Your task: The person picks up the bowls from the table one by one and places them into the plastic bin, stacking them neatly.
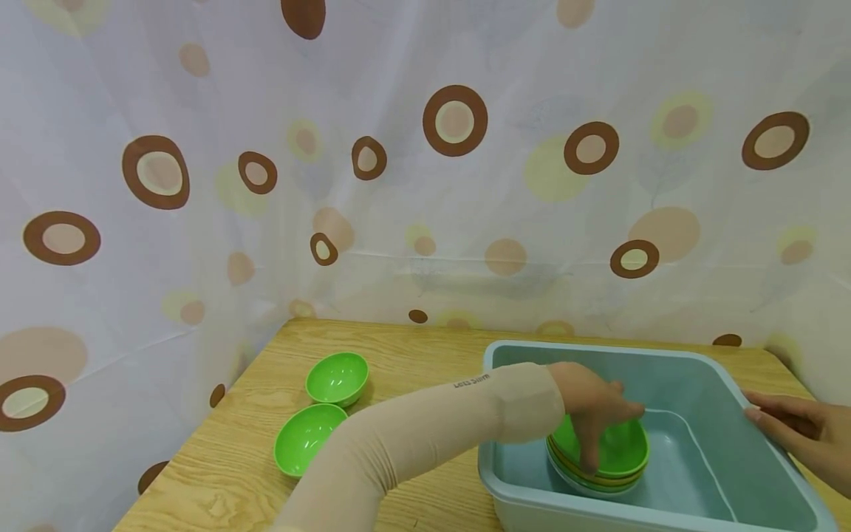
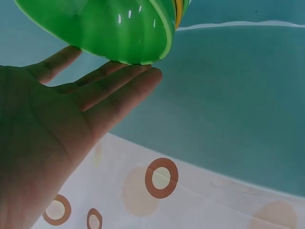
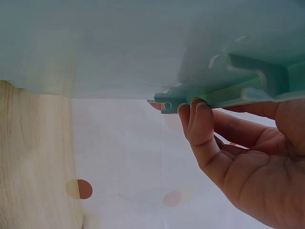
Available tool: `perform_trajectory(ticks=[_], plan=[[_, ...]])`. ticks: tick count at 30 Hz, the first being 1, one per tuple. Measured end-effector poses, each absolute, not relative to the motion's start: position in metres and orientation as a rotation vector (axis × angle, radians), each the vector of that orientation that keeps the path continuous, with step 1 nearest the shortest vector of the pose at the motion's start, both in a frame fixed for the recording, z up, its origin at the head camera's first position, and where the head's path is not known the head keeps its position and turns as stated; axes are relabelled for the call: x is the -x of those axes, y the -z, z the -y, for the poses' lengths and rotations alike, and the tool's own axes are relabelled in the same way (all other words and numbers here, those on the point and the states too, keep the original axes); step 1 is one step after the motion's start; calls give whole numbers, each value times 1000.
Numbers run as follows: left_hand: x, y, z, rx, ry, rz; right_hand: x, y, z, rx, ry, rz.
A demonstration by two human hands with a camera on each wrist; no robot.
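Note:
A stack of bowls sits inside a pale blue-green plastic tub (image 1: 718, 377). Its top green bowl (image 1: 621, 447) lies above yellow, green and pale rims. My left hand (image 1: 595, 406) reaches into the tub over this stack; in the left wrist view its fingers (image 2: 119, 98) are extended and spread at the rim of the green bowl (image 2: 128, 36), and the thumb is not seen there. At the tub's right side my right hand (image 1: 801, 428) holds the rim, with curled fingers (image 3: 202, 126) against the underside of the edge in the right wrist view.
Two green bowls stand on the wooden table (image 1: 412, 362) left of the tub: a farther bowl (image 1: 337, 378) and a nearer bowl (image 1: 306, 440), close together. A patterned curtain (image 1: 399, 199) hangs behind and on the left. The left sleeve crosses the tub's near left rim.

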State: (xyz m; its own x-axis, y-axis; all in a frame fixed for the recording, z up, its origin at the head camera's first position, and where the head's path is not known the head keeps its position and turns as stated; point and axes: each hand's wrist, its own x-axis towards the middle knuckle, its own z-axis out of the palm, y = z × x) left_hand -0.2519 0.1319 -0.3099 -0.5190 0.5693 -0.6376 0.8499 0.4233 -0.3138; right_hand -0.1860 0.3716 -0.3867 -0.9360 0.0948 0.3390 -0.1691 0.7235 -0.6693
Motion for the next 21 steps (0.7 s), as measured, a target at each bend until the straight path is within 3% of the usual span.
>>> perform_trajectory(ticks=[21], plan=[[249,312,-130,-1131,841,-2253,186,390,-372,-63,-1142,2511]])
